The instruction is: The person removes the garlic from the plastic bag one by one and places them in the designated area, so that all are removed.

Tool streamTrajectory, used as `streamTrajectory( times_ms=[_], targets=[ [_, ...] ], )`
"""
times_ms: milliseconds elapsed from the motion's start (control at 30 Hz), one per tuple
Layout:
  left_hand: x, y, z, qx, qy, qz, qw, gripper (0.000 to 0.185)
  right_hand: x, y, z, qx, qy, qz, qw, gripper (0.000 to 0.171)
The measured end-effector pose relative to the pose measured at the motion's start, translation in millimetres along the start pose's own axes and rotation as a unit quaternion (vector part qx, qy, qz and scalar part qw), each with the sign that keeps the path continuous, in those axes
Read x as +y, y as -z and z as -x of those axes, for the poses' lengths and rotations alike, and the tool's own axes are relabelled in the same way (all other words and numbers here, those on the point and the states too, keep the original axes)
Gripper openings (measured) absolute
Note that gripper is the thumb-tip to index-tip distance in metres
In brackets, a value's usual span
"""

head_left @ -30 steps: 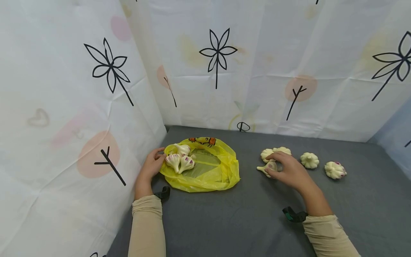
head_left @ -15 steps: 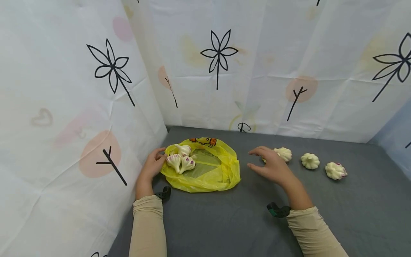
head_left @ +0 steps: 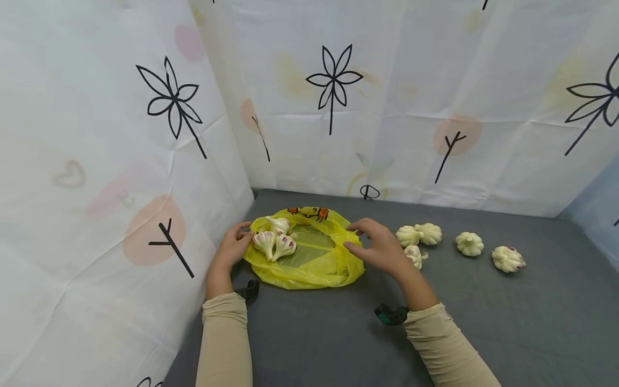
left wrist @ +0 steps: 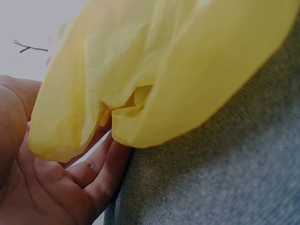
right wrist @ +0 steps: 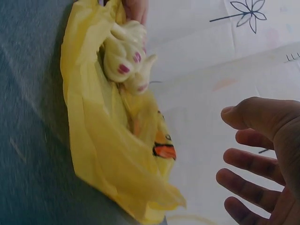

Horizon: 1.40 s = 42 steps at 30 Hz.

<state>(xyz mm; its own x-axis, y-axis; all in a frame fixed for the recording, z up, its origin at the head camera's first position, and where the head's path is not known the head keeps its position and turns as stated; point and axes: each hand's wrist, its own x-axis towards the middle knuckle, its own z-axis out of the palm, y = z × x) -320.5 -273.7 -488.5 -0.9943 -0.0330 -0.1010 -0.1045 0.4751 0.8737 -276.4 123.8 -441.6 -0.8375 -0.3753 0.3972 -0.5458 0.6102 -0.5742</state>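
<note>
So we're seeing the crinkly yellow plastic bag (head_left: 309, 263) lying near the worktop's (head_left: 483, 322) back-left corner, right between both hands. The left hand (head_left: 232, 250) is pinching its left rim beside three bulbous garlic heads (head_left: 273, 242). The right hand (head_left: 379, 250) is hovering over the right rim, fingers spread, holding nothing.

Long beige sleeves (head_left: 224, 338), black-and-green wrist straps (head_left: 390, 315).

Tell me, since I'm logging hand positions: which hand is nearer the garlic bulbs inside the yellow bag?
Left. The left hand touches the garlic bulbs; the right hand hovers at the yellow bag's opposite edge.
</note>
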Motion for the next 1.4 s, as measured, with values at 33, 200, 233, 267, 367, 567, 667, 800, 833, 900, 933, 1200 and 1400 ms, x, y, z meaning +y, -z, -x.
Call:
streamTrajectory(
  times_ms=[33,200,233,267,367,567,667,800,833,900,933,1200,1400],
  targets=[
    [0.2,-0.2,-0.2,-0.001,0.0,0.0,1.0,0.051,-2,-3,-2,0.0,-0.002,-0.005,1.0,0.032],
    [1.2,-0.9,-1.3,-0.001,0.004,0.001,1.0,0.05,-12,-19,-10,-0.005,-0.017,-0.026,1.0,0.03],
    [1.7,-0.7,-1.2,-0.001,0.004,0.002,1.0,0.05,-14,-23,-12,-0.006,-0.02,-0.029,0.999,0.03],
    [2.1,-0.7,-1.2,-0.001,0.004,0.003,1.0,0.05,-15,-27,-13,-0.006,-0.021,-0.031,0.999,0.029],
    [3.0,-0.4,-0.6,-0.002,0.001,0.007,1.0,0.05,-20,-38,-17,-0.007,-0.028,-0.054,0.998,0.029],
    [2.4,0.5,0.0,0.0,0.004,0.006,1.0,0.05,-30,-61,-25,-0.016,-0.044,-0.089,0.995,0.031],
    [3.5,1.0,0.4,0.0,0.005,0.006,1.0,0.049,-36,-71,-29,-0.019,-0.051,-0.099,0.994,0.033],
    [5.4,1.9,1.2,-0.002,0.002,0.003,1.0,0.05,-44,-83,-33,-0.031,-0.068,-0.122,0.99,0.037],
    [5.6,1.9,1.3,-0.002,0.003,0.003,1.0,0.05,-46,-86,-34,-0.034,-0.071,-0.128,0.989,0.037],
    [5.8,2.3,1.4,-0.004,0.001,0.0,1.0,0.05,-49,-92,-37,-0.041,-0.079,-0.141,0.986,0.039],
    [5.8,2.5,1.6,-0.005,0.001,0.0,1.0,0.05,-51,-95,-38,-0.044,-0.083,-0.147,0.985,0.039],
    [5.4,1.7,1.7,-0.002,-0.004,-0.004,1.0,0.049,-56,-114,-46,-0.039,-0.096,-0.143,0.984,0.042],
    [3.6,0.5,1.3,-0.003,-0.003,-0.005,1.0,0.049,-54,-124,-49,-0.033,-0.113,-0.121,0.986,0.044]
  ],
)
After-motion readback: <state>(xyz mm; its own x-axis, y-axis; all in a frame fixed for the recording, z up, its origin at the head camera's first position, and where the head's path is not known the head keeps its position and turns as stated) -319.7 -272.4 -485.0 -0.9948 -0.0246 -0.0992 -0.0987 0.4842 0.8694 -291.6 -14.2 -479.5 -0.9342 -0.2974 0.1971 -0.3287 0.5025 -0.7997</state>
